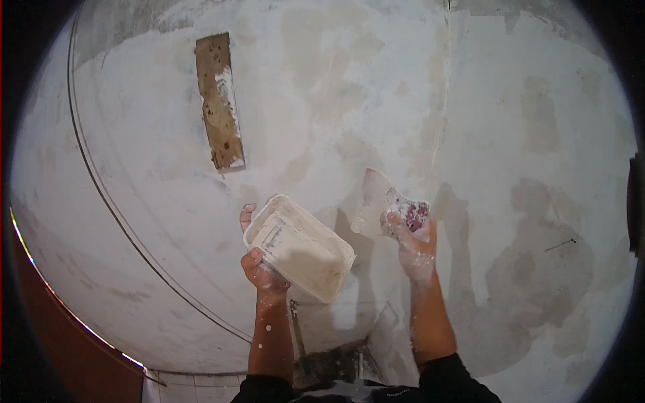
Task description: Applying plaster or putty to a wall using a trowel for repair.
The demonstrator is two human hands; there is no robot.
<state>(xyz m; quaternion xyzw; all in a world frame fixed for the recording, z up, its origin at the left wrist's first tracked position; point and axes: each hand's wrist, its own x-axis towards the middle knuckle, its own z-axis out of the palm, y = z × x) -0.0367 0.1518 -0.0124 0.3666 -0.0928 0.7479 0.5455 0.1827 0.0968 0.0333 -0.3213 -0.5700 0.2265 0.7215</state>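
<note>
My left hand (263, 270) grips a shallow rectangular plastic tub (319, 258) by its near left end, thumb over the rim and fingers behind. Pale plaster coats the tub's inside, and a shadow falls across it. In my right hand (414, 245) is a wide putty knife (375, 201), its blade angled up and to the left. White paste speckles its reddish handle, and my fingers are closed round it. Ahead is a patched white wall (383, 87); from this view I cannot tell whether the blade touches it. White splatter marks both forearms.
A brown wooden board (218, 101) is set in the wall at upper left. A dark cable (101, 185) curves down the left side. A thin nail or wire (561, 245) sticks out at right. Dark clutter (329, 366) lies low by my body.
</note>
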